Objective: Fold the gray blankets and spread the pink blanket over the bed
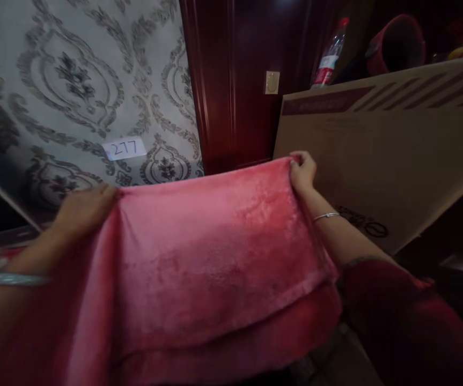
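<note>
A pink, plush blanket (215, 252) hangs stretched between my two hands, folded over so that a second layer shows below its front edge. At its upper left corner my left hand (88, 206) is closed on the cloth, and a loose fold drops down beneath it. My right hand (303, 171) pinches the upper right corner between thumb and fingers. The top edge runs nearly straight, slightly higher on the right. The lower left of the blanket runs out of view.
Ahead is patterned grey wallpaper (70, 75) with a paper label (124, 148) reading 277. A dark red wooden panel (239, 80) carries a socket plate (272, 82). On the right stands a large cardboard box (376, 145), with a red-capped bottle (330, 59) behind its top edge.
</note>
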A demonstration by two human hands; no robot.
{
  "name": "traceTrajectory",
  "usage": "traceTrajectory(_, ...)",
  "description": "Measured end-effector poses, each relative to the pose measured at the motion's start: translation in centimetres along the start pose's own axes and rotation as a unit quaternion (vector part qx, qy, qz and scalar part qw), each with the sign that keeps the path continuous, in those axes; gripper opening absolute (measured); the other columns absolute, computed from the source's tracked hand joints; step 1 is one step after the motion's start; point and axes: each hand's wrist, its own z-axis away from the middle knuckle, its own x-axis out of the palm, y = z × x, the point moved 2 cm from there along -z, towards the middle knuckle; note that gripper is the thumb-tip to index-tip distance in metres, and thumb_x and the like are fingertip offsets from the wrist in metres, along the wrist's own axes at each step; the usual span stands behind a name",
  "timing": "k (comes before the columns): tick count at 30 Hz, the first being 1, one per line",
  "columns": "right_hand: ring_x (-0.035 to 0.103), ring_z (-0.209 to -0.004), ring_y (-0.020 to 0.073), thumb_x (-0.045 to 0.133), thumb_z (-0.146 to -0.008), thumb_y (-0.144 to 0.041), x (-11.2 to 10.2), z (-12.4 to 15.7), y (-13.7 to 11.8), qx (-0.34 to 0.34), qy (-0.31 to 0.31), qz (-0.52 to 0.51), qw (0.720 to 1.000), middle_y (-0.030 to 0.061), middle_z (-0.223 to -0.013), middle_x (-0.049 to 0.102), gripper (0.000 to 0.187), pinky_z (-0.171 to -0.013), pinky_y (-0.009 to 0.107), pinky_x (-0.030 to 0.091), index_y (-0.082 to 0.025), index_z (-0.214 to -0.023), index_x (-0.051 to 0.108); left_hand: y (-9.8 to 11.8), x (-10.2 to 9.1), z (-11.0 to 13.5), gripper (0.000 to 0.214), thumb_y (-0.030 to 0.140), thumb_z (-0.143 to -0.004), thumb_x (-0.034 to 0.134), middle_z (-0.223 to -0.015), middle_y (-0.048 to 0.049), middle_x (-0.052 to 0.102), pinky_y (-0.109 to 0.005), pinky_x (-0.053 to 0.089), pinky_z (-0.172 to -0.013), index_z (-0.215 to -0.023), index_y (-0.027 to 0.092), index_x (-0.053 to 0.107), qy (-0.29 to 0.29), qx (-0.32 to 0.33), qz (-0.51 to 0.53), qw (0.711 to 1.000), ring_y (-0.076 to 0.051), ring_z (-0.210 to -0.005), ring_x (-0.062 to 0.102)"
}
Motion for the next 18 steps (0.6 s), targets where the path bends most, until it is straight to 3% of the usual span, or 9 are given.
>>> traceTrajectory(3, 0.062, -0.1, 0.0231, 0.051, -0.076, -0.015, 3.8, 2.5, 5.7, 0.098, -0.03, 0.032, 0.994, 0.0083, -0.098, 0.07, 0.018, -0.101, 0.04, 0.045, -0.02, -0.09, 0.062, 2.2, 5.4, -3.0, 0.05, 0.029, -0.108, 0.014, -0.112, -0.0138, 0.063, -0.041, 0.05, -0.088, -0.114, 0.005, 0.058, -0.07, 0.023, -0.027, 0.997, -0.029, -0.105, 0.065)
traceTrajectory(7, 0.064, -0.099, 0.0256, 0.05, -0.074, -0.015, 7.4, 4.2, 10.8, 0.145, -0.052, 0.049, 0.987, 0.0111, -0.1, 0.071, 0.02, -0.1, 0.041, 0.045, -0.019, -0.087, 0.064, 2.2, 10.6, -6.2, 0.042, 0.026, -0.107, 0.021, -0.108, -0.0089, 0.065, -0.032, 0.048, -0.086, -0.11, 0.01, 0.06, -0.074, 0.05, 0.007, 0.996, -0.021, -0.098, 0.065)
traceTrajectory(13, 0.063, -0.105, 0.0226, 0.052, -0.076, -0.014, 11.6, 1.5, 14.3, 0.139, -0.086, 0.042, 0.986, 0.0088, -0.108, 0.071, 0.026, -0.105, 0.037, 0.043, -0.02, -0.096, 0.068, -1.0, 14.9, -10.5, 0.045, 0.031, -0.107, 0.019, -0.109, -0.0109, 0.065, -0.038, 0.049, -0.09, -0.109, 0.009, 0.059, -0.053, 0.003, 0.003, 0.999, -0.025, -0.101, 0.063)
traceTrajectory(18, 0.063, -0.112, 0.0225, 0.057, -0.074, -0.015, 15.2, 1.3, 16.5, 0.192, -0.171, -0.01, 0.966, 0.0076, -0.113, 0.072, 0.034, -0.107, 0.037, 0.044, -0.019, -0.104, 0.07, -0.9, 18.4, -12.6, 0.049, 0.028, -0.105, 0.018, -0.119, -0.0151, 0.065, -0.043, 0.048, -0.095, -0.118, 0.006, 0.06, -0.095, -0.023, -0.007, 0.995, -0.027, -0.108, 0.065)
